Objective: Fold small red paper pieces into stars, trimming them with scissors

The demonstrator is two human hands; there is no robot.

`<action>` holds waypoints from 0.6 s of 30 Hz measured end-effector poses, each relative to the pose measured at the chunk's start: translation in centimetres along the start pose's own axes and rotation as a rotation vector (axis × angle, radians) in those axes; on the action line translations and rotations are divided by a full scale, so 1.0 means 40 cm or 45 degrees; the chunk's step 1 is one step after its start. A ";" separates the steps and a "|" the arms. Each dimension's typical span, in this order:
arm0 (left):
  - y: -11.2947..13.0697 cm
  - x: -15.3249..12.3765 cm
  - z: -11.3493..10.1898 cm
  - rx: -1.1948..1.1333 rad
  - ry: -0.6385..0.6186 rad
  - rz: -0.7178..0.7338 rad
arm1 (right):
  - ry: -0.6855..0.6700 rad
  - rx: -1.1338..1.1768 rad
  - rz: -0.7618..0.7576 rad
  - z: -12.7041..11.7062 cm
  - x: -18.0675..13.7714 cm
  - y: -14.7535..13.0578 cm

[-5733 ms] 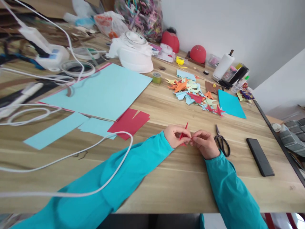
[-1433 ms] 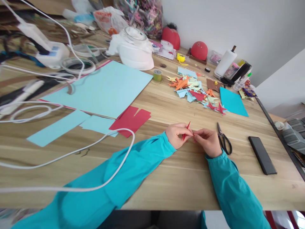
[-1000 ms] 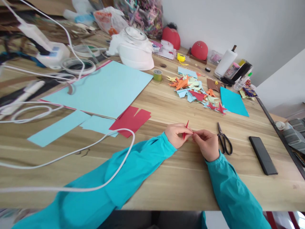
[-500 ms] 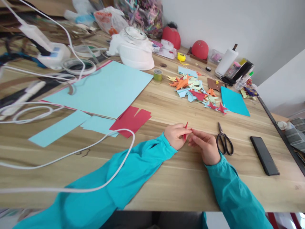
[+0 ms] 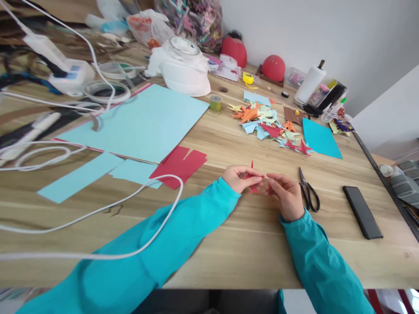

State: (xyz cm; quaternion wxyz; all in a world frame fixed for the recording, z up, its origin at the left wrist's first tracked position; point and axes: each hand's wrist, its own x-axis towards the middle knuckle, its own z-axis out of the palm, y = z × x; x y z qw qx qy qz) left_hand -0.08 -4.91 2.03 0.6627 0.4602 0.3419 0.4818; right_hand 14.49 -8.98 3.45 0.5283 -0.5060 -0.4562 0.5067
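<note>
A small folded red paper figure (image 5: 252,179) sits between my two hands just above the wooden table (image 5: 248,244). My left hand (image 5: 236,178) pinches its left side with closed fingers. From the right, my right hand (image 5: 285,194) pinches the other end, fingers curled. One thin red point sticks up above my fingers and part of the paper spreads below them. Both arms wear teal sleeves.
Black scissors (image 5: 307,192) lie right of my right hand, a black phone (image 5: 362,211) farther right. Folded paper figures (image 5: 266,124) pile behind, beside a teal sheet (image 5: 319,138). Red cut paper (image 5: 178,165), light blue sheets (image 5: 144,122) and white cables (image 5: 98,213) lie left.
My hands have drawn slightly apart and the red paper has opened out between them, with more of it showing below my fingers than half a second ago.
</note>
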 end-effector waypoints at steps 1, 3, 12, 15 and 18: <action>0.000 -0.001 0.001 -0.110 -0.046 -0.104 | -0.017 -0.004 -0.007 -0.003 0.003 0.000; 0.000 -0.002 0.001 -0.269 -0.144 -0.254 | -0.087 -0.010 0.001 -0.007 0.007 -0.002; 0.016 0.009 -0.010 -0.381 -0.341 -0.444 | -0.384 0.142 0.137 -0.015 0.010 -0.011; 0.018 0.008 -0.008 -0.371 -0.315 -0.453 | -0.373 0.150 0.147 -0.016 0.011 -0.008; 0.021 0.006 -0.007 -0.381 -0.290 -0.443 | -0.373 0.160 0.136 -0.018 0.011 -0.002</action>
